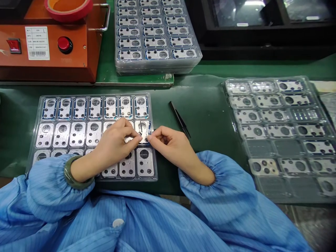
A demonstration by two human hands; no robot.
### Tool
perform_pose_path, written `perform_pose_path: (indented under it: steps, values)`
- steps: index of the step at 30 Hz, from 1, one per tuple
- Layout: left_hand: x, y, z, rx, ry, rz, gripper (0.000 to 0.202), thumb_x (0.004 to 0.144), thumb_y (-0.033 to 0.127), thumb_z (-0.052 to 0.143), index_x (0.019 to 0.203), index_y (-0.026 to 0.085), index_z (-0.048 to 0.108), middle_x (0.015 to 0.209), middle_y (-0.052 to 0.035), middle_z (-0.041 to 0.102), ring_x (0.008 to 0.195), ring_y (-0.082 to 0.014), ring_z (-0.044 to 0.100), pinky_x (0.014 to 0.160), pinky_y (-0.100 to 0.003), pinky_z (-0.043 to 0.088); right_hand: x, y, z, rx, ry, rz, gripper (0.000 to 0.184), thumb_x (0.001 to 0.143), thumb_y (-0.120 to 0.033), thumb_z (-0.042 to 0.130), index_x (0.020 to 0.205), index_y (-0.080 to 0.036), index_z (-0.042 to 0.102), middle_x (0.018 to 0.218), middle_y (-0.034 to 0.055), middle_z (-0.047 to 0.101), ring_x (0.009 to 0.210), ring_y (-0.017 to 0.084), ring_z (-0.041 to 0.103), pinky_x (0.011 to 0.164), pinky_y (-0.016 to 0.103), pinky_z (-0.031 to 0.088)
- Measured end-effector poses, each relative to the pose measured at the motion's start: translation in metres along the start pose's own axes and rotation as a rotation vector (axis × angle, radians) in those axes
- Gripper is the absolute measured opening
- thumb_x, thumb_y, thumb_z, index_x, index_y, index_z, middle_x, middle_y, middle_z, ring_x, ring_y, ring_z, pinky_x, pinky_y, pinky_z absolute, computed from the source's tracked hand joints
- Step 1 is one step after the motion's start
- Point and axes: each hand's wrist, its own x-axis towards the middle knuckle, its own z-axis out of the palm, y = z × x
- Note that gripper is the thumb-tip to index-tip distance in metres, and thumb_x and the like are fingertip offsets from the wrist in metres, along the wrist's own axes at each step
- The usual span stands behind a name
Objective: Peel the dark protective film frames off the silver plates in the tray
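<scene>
A clear plastic tray (155, 164) holds rows of small silver metal plates, each with a large round hole and smaller dark ones. Both hands meet at one silver plate (143, 130) at the right end of the middle row. My left hand (117, 138) is closed in a pinch by its left edge. Opposite it, my right hand (172, 141) pinches at the right edge, near a strip of blue. Whatever lies between the fingertips is too small to make out. To the right, black tweezers (180, 119) lie on the green mat (204, 105).
Stacked trays of similar plates (157, 64) stand at the back. At right lies another clear tray (262, 148), partly filled. An orange machine (76, 66) with a red button stands back left, a red tape roll (69, 15) on top. A black case (262, 47) sits back right.
</scene>
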Motion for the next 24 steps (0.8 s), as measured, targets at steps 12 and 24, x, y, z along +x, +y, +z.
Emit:
perform_pose_path:
  steps: [12, 24]
  values:
    - [0.0000, -0.0012, 0.0013, 0.031, 0.021, 0.057, 0.009, 0.083, 0.018, 0.059, 0.078, 0.016, 0.067, 0.082, -0.0031, 0.053, 0.081, -0.0161, 0.055, 0.075, -0.033, 0.046, -0.0009, 0.0007, 0.0017, -0.036, 0.033, -0.077, 0.018, 0.078, -0.025, 0.058, 0.061, -0.018, 0.055, 0.053, -0.0049, 0.048, 0.049, 0.008, 0.041, 0.049, 0.022, 0.034]
    - [-0.0017, -0.0017, -0.0020, 0.062, -0.015, 0.119, 0.005, 0.083, 0.018, 0.059, 0.082, 0.017, 0.064, 0.086, -0.0034, 0.053, 0.082, -0.0160, 0.054, 0.072, -0.031, 0.046, -0.0011, 0.0037, -0.0009, -0.123, 0.028, -0.227, 0.018, 0.081, -0.018, 0.059, 0.063, -0.018, 0.055, 0.057, -0.0041, 0.050, 0.052, 0.008, 0.045, 0.051, 0.022, 0.036]
